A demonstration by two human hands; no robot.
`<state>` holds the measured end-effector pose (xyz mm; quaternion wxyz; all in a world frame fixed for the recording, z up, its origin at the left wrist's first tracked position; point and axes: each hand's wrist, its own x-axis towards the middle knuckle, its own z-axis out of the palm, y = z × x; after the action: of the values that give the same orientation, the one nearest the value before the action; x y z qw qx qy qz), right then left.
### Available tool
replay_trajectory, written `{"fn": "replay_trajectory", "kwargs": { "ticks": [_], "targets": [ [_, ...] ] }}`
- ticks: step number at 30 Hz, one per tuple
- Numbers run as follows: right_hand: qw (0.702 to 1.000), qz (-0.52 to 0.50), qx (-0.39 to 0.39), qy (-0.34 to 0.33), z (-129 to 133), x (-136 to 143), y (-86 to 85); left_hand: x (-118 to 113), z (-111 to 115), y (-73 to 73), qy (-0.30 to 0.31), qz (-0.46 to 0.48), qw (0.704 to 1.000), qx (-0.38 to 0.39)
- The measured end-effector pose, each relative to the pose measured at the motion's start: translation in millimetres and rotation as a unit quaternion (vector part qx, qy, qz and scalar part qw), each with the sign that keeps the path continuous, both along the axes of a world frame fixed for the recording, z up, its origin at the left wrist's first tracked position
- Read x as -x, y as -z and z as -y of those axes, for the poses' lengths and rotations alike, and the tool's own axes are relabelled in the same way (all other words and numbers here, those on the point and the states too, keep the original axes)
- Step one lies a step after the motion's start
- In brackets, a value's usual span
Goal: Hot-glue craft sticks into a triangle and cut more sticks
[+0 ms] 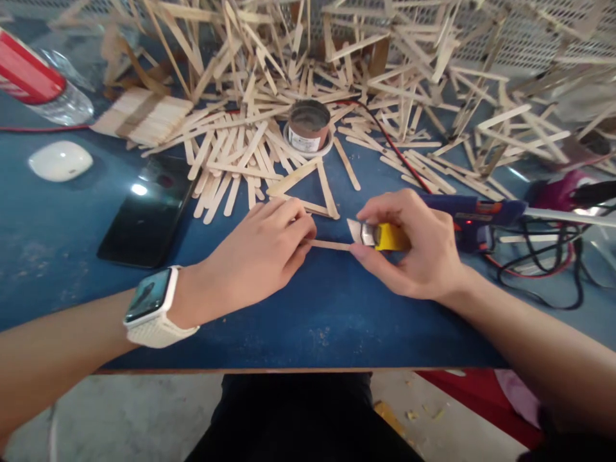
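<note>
My left hand point(262, 247), with a watch point(149, 298) on its wrist, is closed on one end of a thin wooden craft stick point(330, 245) just above the blue table. In my right hand point(416, 247) is a yellow utility knife point(391, 237) with its blade out, pointing left. The right thumb tip meets the other end of the stick, and the blade stands just above that end. Right behind the hands, several glued sticks form a small triangular frame point(308, 189). My left fingertips are partly hidden.
Loose craft sticks point(231, 160) and stick structures point(409, 70) fill the back. A small round tin point(308, 125) stands among them. A blue glue gun point(474, 218) with tangled cables point(539, 269) lies right. At left are a phone point(147, 212), a white case point(60, 160) and a bottle point(43, 83).
</note>
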<state>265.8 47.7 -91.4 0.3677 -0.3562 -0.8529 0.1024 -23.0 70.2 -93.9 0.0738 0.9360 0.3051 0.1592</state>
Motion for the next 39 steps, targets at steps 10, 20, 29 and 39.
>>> {"fn": "replay_trajectory", "kwargs": {
  "ticks": [10, 20, 29, 39],
  "targets": [
    [0.989, 0.033, -0.071, -0.123, -16.9, -21.9, -2.2, 9.1, -16.0, -17.3, 0.083, 0.022, 0.982, 0.168],
    [0.967, 0.180, -0.038, -0.178, -20.5, -32.1, -14.7, 10.2, -26.6, -15.6, 0.088, 0.039, 0.974, 0.204],
    [0.956, 0.228, -0.032, -0.181, -3.9, -15.3, -21.2, 15.2, -33.0, -11.4, 0.117, 0.050, 0.944, 0.306],
    [0.964, 0.219, -0.039, -0.146, 3.0, -12.4, -16.8, 15.2, -34.0, -9.2, 0.145, 0.011, 0.937, 0.318]
  ]
}}
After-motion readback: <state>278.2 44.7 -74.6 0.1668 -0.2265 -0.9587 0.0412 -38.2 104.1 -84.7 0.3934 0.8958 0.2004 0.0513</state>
